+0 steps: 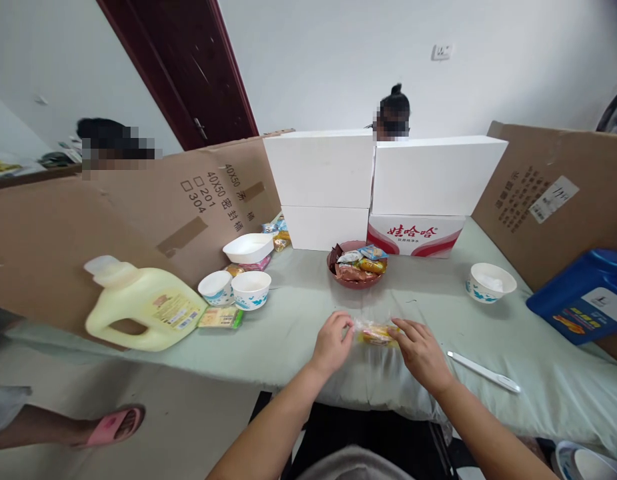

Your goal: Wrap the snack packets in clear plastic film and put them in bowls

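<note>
Left hand (pixel 332 341) pinching snack packet (pixel 375 333) at its 9 o'clock end | right hand (pixel 421 353) gripping 3 o'clock end | packet on worktop (pixel 298 327), 6 o'clock of snack bowl (pixel 355 279) | thermometer (pixel 484 371) near, 3 o'clock.

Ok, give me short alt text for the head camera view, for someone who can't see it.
Two bare hands, left hand and right hand, pinch the ends of a clear snack packet on a pale green cloth. Behind it sits a red bowl of wrapped snacks, with a yellow detergent jug lying at left and white boxes stacked at the back.
</note>
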`<act>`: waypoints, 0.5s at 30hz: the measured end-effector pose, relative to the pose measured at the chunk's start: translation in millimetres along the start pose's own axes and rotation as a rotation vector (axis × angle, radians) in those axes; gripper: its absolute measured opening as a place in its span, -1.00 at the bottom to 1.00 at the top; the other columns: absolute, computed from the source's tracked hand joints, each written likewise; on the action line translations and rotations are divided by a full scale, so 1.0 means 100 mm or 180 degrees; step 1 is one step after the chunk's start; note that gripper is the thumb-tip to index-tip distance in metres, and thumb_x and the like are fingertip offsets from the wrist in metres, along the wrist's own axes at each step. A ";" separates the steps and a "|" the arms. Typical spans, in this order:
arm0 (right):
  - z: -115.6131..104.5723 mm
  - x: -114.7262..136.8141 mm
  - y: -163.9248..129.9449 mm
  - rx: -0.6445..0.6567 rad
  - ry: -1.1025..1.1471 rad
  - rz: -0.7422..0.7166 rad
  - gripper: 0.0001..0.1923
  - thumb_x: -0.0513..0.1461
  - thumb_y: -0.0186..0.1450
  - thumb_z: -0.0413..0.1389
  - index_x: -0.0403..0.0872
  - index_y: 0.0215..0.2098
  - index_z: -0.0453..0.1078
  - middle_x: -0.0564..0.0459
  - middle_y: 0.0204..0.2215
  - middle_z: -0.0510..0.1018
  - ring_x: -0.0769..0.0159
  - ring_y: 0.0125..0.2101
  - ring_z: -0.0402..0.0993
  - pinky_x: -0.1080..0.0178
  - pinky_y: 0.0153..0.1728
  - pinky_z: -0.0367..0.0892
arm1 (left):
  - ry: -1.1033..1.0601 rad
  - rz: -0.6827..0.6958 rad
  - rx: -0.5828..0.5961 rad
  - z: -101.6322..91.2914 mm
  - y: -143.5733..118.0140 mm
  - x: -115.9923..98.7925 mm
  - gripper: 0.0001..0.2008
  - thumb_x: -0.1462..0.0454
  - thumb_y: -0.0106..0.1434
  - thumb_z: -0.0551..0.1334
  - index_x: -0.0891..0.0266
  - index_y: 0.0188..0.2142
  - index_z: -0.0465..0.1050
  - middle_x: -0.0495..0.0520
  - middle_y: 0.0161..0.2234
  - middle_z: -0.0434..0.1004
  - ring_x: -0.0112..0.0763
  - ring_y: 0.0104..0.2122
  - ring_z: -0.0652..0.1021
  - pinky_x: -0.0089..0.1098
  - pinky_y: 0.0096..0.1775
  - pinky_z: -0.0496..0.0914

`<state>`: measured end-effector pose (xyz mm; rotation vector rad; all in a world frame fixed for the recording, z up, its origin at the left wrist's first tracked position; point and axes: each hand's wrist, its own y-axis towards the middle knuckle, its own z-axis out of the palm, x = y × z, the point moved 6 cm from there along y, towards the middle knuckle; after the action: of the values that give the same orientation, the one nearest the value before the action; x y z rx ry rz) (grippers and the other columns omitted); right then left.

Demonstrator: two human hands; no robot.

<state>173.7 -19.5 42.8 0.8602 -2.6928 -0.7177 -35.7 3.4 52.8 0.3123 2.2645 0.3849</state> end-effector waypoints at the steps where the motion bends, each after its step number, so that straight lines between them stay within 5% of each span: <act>1: -0.05 0.04 -0.04 -0.0116 -0.0064 -0.0138 -0.62 -0.42 0.29 -0.04 -0.03 -0.01 0.43 -0.07 0.05 0.46 0.13 0.00 0.37 0.06 -0.04 0.28 | -0.0028 -0.0143 0.0094 -0.01 0.05 0.06 -0.92 0.36 0.21 0.13 0.20 -0.38 0.39 -0.01 -0.37 0.46 -0.40 -0.36 0.49 -0.42 -0.32 0.38; 5: -0.18 0.07 -0.15 -0.0286 -0.0128 -0.0323 -0.61 -0.44 0.30 -0.09 -0.03 -0.05 0.44 -0.02 0.02 0.50 0.18 0.05 0.35 0.08 0.01 0.25 | 0.0040 -0.0467 0.0090 -0.05 0.13 0.22 -0.89 0.37 0.19 0.11 0.20 -0.44 0.33 -0.09 -0.57 0.37 -0.44 -0.55 0.43 -0.44 -0.42 0.34; 7: -0.22 0.06 -0.16 -0.0346 -0.0087 -0.0229 -0.62 -0.44 0.30 -0.11 -0.05 -0.08 0.44 -0.02 -0.02 0.52 0.19 0.05 0.35 0.09 0.01 0.25 | 0.0155 -0.0434 -0.0243 -0.09 0.08 0.18 -0.90 0.38 0.20 0.08 0.21 -0.36 0.35 0.01 -0.44 0.44 -0.35 -0.42 0.48 -0.34 -0.32 0.38; 9: -0.25 0.10 -0.16 -0.0356 0.0023 -0.0206 -0.64 -0.41 0.32 -0.11 -0.05 -0.08 0.43 -0.04 -0.05 0.54 0.20 0.04 0.35 0.09 0.02 0.24 | 0.0262 0.0106 -0.0563 -0.10 -0.02 -0.04 -0.84 0.37 0.23 0.05 0.24 -0.23 0.36 0.14 -0.27 0.47 -0.26 -0.25 0.49 -0.23 -0.17 0.39; 12: -0.25 0.31 -0.23 -0.0036 0.0387 -0.0576 -0.69 -0.38 0.32 -0.09 -0.06 -0.12 0.43 -0.06 -0.08 0.54 0.19 0.02 0.35 0.07 0.03 0.22 | 0.0291 0.1539 0.0080 0.12 -0.25 -0.50 -0.73 0.38 0.26 0.04 0.22 -0.08 0.37 0.18 -0.10 0.46 -0.25 -0.09 0.47 -0.21 -0.04 0.37; 15: -0.22 0.49 -0.44 0.0874 0.0826 -0.0843 -0.79 -0.35 0.27 -0.04 -0.06 -0.30 0.43 -0.03 -0.25 0.56 0.21 -0.16 0.42 0.12 -0.10 0.27 | 0.0517 0.1740 0.0830 0.32 -0.39 -0.58 -0.75 0.37 0.29 0.07 0.18 -0.07 0.40 0.12 -0.07 0.49 -0.24 -0.02 0.45 -0.20 0.02 0.36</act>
<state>163.1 -88.5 42.5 1.2958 -2.5023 -0.2588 22.7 -47.4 57.4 1.0803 2.3653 0.4006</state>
